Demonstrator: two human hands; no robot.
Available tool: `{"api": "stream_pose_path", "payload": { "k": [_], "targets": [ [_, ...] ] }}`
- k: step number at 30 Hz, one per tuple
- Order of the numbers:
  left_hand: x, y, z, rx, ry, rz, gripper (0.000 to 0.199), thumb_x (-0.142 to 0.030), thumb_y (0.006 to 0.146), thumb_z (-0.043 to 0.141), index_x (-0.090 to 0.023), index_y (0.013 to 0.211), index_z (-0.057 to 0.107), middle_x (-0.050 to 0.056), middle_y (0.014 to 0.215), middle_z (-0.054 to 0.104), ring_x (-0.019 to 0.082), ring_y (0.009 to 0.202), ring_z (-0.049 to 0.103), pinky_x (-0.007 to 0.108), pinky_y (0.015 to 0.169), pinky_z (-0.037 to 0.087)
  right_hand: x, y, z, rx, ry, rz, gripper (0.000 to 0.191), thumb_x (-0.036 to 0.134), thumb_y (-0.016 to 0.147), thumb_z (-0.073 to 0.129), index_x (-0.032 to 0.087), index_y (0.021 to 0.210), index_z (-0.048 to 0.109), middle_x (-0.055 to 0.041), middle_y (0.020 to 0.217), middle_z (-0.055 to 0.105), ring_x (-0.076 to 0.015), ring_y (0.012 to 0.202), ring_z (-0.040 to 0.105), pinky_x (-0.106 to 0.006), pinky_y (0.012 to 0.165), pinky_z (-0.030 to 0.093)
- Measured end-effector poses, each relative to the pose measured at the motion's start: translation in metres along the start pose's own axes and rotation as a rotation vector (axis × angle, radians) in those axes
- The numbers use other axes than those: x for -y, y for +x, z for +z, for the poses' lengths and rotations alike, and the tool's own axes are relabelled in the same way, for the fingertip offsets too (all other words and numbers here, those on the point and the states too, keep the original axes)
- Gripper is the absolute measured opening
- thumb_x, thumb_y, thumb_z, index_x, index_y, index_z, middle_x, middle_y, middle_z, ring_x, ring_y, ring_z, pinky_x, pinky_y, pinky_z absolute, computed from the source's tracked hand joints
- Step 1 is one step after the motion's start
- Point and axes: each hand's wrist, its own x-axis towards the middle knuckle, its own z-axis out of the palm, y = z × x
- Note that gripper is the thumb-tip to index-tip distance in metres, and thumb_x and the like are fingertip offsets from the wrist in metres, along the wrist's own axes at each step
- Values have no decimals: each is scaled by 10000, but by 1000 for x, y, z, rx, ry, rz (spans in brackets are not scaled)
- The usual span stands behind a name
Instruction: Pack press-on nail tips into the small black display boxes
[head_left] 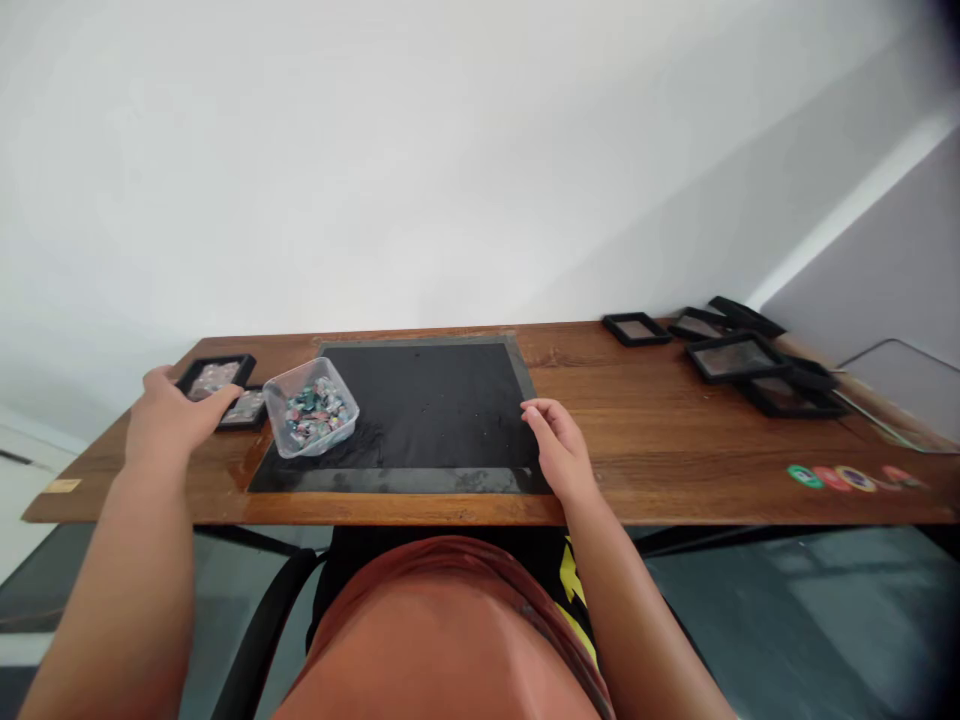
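Note:
My left hand [169,415] is at the table's left end, its thumb and fingers around the near left side of a black-rimmed frame [216,375] with a pale, clear-looking middle. A second such frame [245,408] lies beside it, partly behind my thumb. Just right of these, a clear plastic tub [300,378] holds many small, shiny, multicoloured pieces [319,410]. It stands on the left part of a black mat [442,400]. Over the mat's right edge is my right hand [559,445], its thumb and fingertips pressed together; whatever they may hold is hidden.
Several black frames [739,355] lie in a loose pile at the right end of the wooden table [637,440], with another frame [636,328] at the back. Round coloured stickers [855,478] are near the front right edge. A white wall [420,180] borders the back.

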Motion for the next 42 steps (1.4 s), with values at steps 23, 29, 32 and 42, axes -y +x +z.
{"api": "stream_pose_path", "payload": {
  "k": [23, 29, 32, 42],
  "targets": [
    [49, 0, 73, -91, -59, 88, 1180, -752, 721, 666, -107, 1596, 206, 297, 1635, 313, 546, 1520, 252, 702, 1200, 229, -5, -3, 1, 55, -29, -54, 358, 503, 921, 595, 220, 1140, 584, -43, 940, 645, -201, 881, 620, -413, 906, 514],
    [48, 3, 80, -173, 1, 63, 1137, -687, 699, 730, -86, 1569, 312, 280, 1560, 457, 496, 1438, 439, 636, 1194, 366, -4, -3, 0, 74, -53, -67, 344, 496, 913, 604, 215, 1112, 604, -42, 931, 646, -202, 882, 621, -411, 905, 516],
    [49, 2, 79, -201, 23, 68, 1071, -664, 695, 743, -109, 1537, 383, 253, 1505, 532, 478, 1383, 512, 607, 1162, 424, -3, -3, 0, 83, -66, -68, 342, 493, 915, 605, 213, 1111, 615, -44, 937, 646, -205, 889, 619, -411, 910, 513],
    [48, 2, 77, -242, 54, 13, 986, -610, 719, 757, -75, 1488, 448, 272, 1476, 551, 475, 1381, 516, 602, 1163, 422, -7, -4, -1, 108, -114, -53, 374, 525, 922, 598, 211, 1122, 632, -61, 969, 659, -215, 909, 617, -428, 929, 500]
  ]
}}
